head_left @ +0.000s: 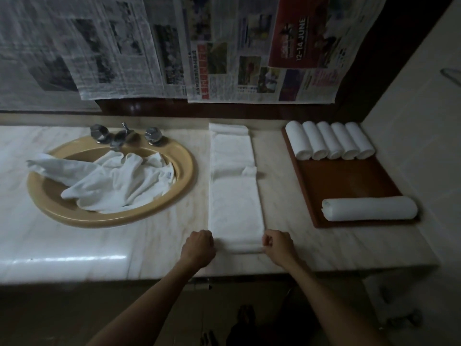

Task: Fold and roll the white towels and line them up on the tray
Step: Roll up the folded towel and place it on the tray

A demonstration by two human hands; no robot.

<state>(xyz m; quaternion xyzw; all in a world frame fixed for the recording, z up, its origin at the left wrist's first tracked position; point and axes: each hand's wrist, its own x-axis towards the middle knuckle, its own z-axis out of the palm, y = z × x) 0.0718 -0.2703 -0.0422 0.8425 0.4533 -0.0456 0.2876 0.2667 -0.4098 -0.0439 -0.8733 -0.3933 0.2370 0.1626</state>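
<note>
Head view shows your left hand and right hand curled at the two near corners of the folded towel, which lies as a long strip on the surface and runs straight away from you. Each hand seems to pinch the near edge, where a first small turn of the roll looks started; the fingertips themselves are tucked under, so how firmly they hold cannot be told.

Watch the two ends. If one hand rolls ahead of the other, the roll will likely cone and come out skewed against the neat ones. Midway up the strip, beyond your right hand, a small flap sticks out at the side edge; rolled over as it lies, it may bunch and leave a lump. The far end looks doubled and thicker, so the last turns could loosen unless you keep tension.

Ahead and to the right of your right hand sits the tray, with five rolled towels side by side at its far end and one longer roll lying crosswise at its near edge. Carrying the new roll over loosely risks it unwinding, and setting it down carelessly could nudge that row. To the left of your left hand, loose towels lie heaped in the sink, near the tap; any damp there would make them roll badly.
</note>
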